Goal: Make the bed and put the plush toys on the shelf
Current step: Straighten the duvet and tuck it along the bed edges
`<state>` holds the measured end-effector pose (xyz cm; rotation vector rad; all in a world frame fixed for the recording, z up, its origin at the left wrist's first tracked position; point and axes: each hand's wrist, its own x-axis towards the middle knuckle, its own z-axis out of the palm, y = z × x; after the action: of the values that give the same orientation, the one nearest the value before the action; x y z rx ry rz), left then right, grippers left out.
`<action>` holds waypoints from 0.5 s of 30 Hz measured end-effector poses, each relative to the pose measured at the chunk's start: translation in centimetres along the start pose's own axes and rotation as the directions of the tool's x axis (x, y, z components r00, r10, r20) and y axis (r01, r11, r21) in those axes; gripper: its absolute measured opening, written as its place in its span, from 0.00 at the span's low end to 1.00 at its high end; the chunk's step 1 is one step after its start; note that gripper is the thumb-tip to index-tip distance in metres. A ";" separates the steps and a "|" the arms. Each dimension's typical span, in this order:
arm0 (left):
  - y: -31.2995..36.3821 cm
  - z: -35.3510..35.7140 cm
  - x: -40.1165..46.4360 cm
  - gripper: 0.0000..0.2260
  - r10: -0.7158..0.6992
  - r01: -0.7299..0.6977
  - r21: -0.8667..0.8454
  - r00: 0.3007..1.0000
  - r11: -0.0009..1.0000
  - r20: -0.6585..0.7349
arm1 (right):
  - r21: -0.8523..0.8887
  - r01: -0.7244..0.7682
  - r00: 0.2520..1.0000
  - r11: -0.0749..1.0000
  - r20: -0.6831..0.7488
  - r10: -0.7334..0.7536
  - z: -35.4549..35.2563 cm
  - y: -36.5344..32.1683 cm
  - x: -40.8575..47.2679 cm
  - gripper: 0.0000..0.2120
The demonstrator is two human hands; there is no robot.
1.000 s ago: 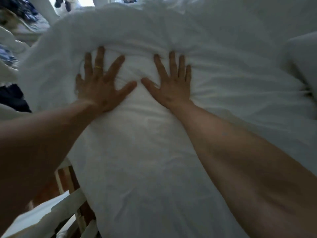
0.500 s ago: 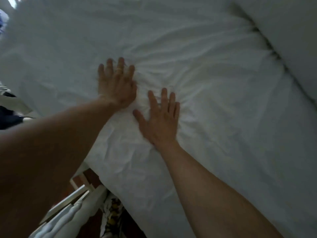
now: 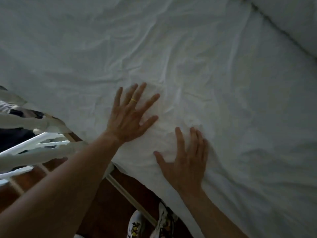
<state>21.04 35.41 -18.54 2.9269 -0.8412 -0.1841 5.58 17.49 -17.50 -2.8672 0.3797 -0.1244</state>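
Note:
A wrinkled white duvet [image 3: 197, 57] covers the bed and fills most of the view. My left hand [image 3: 131, 115], with a gold ring on it, lies flat on the cover near its lower edge, fingers spread. My right hand [image 3: 187, 160] presses flat on the cover just to the right and nearer to me, close to the bed's edge. Neither hand holds any cloth. A white pillow [image 3: 291, 19] lies at the top right. No plush toys are in view.
A white slatted frame [image 3: 34, 145] stands to the left of the bed over a brown tiled floor [image 3: 103, 194]. My patterned shoes [image 3: 151, 224] show at the bottom by the bed's rail [image 3: 128, 194]. Dark clothing lies at the far left.
Both hands have slid back across the cover toward the near edge of the bed, staying flat. The view has tilted down, and the floor and my shoes now show.

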 end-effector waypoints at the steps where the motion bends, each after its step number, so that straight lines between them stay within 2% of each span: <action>1: 1.3 0.7 -0.2 0.29 0.110 -0.110 0.004 0.994 0.994 0.015 | -0.054 -0.088 0.996 0.995 -0.021 0.087 0.0 1.2 -0.4 0.41; 3: 2.8 2.6 -0.7 0.27 0.165 -0.165 0.006 0.986 0.986 0.012 | -0.118 -0.180 0.984 0.977 -0.026 0.178 0.7 2.9 -1.2 0.38; 6: 2.6 4.5 -0.6 0.25 0.155 -0.153 0.051 0.987 0.987 -0.039 | -0.137 -0.142 0.990 0.980 -0.044 0.137 3.6 3.8 -0.5 0.29; 9: 1.8 4.6 -0.1 0.26 0.178 -0.174 0.074 0.983 0.982 -0.046 | -0.132 -0.143 0.979 0.981 -0.163 0.121 4.1 3.9 2.2 0.22; 12: 3.0 3.8 -0.9 0.27 0.142 -0.141 0.019 0.989 0.990 -0.047 | -0.070 -0.255 0.912 0.964 -0.349 0.216 2.1 3.6 2.4 0.24; 13: 3.6 3.8 -1.4 0.28 0.094 -0.094 -0.002 0.994 0.996 -0.052 | -0.047 -0.259 0.908 0.965 -0.352 0.226 2.1 3.1 1.7 0.24; 15: 5.1 3.8 -2.9 0.29 -0.015 0.015 0.033 1.000 0.999 -0.014 | -0.006 -0.170 0.968 0.985 -0.188 0.166 2.3 2.1 -0.4 0.20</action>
<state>15.42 32.47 -21.37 2.9619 -0.8287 -0.1520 4.99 16.15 -20.31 -2.8378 0.6619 -0.3615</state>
